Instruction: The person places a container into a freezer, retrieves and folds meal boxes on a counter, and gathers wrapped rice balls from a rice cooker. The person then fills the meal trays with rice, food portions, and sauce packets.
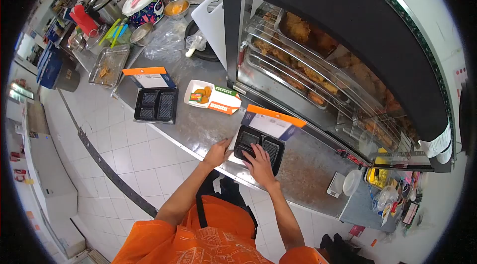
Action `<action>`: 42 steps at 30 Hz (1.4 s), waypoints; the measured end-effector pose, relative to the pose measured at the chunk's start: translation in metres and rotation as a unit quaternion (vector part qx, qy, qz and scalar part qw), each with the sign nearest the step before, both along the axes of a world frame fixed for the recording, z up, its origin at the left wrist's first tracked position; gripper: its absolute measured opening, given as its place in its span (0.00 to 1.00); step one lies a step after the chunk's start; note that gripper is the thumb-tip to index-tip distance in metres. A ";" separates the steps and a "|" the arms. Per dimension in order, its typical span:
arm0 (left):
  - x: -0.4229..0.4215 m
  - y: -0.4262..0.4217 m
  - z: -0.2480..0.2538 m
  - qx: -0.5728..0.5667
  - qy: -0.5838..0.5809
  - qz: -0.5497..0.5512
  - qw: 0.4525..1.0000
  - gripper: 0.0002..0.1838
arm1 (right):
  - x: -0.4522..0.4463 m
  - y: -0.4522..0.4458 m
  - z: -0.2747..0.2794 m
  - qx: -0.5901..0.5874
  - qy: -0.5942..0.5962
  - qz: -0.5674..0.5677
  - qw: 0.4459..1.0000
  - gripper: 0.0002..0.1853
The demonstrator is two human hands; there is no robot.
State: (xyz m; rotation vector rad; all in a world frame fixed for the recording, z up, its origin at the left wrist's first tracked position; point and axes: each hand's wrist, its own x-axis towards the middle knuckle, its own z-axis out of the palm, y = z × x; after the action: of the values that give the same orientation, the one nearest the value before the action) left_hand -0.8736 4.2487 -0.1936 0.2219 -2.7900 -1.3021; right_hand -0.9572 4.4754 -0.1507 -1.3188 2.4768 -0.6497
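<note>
A black compartment tray (260, 148) sits inside an open cardboard box whose raised lid (273, 122) has an orange edge. My left hand (217, 153) holds the box's near left side, its fingertips partly hidden there. Fingers spread, my right hand (259, 163) lies on the tray, over the middle of its compartments. To the left stands a second open box with a matching black tray (156, 104). Between the two is a small open white carton (212, 97) with golden fried pieces and a small green-and-red packet in it.
A glass display warmer (298, 65) with fried food on racks rises behind the counter (308, 174). Further left are a metal tray (109, 66), plastic bags (166, 40), a white cutting board (211, 28) and pots. A small scale (336, 184) lies at the right.
</note>
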 end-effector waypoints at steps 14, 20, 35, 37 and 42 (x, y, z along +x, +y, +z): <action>0.001 0.028 -0.015 0.041 0.029 0.215 0.975 0.10 | -0.001 -0.009 -0.024 0.089 0.038 0.082 0.992 0.34; -0.047 0.029 0.057 -0.053 0.046 0.222 0.973 0.28 | -0.016 -0.036 0.010 -0.195 0.145 -0.342 0.908 0.21; -0.129 0.003 0.077 0.004 0.223 0.121 0.967 0.37 | -0.079 -0.024 0.041 -0.249 0.036 -0.471 0.845 0.19; -0.137 0.005 0.075 0.022 0.176 0.128 0.976 0.38 | -0.090 -0.024 0.035 -0.252 0.016 -0.477 0.842 0.21; -0.148 0.006 0.061 -0.034 0.135 0.121 0.983 0.39 | -0.101 -0.011 0.027 -0.141 -0.040 -0.520 0.841 0.22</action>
State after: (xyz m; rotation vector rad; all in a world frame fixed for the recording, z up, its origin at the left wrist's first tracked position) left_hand -1.0221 4.2552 -0.1323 0.3412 -2.4850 -1.0886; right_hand -1.0585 4.4647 -0.1236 0.1675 2.9490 -1.2675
